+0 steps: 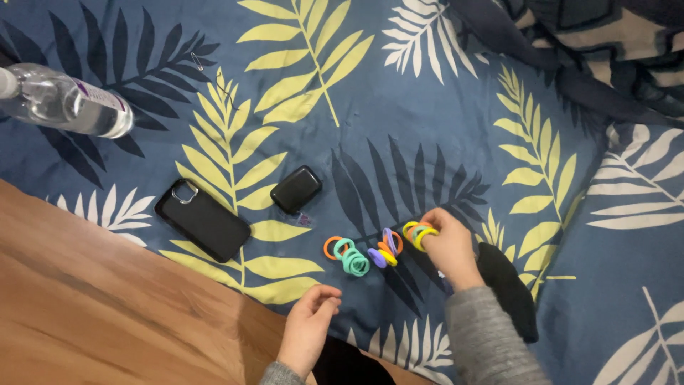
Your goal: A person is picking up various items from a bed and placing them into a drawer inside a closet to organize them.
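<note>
Now right hand (447, 246) pinches stretchy yellow hair ring (420, 232); left hand (311, 324) loose, empty.

Open bedspread (399, 107) lies above the hair ties (354, 257); the phone (202, 219) and small black case (296, 189) block the left.

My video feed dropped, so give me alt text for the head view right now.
The right hand pinches yellow hair ties on a leaf-print bedspread, beside more coloured hair ties. The left hand hovers empty near a wooden board. A black phone, small black case and clear bottle lie farther left.
</note>
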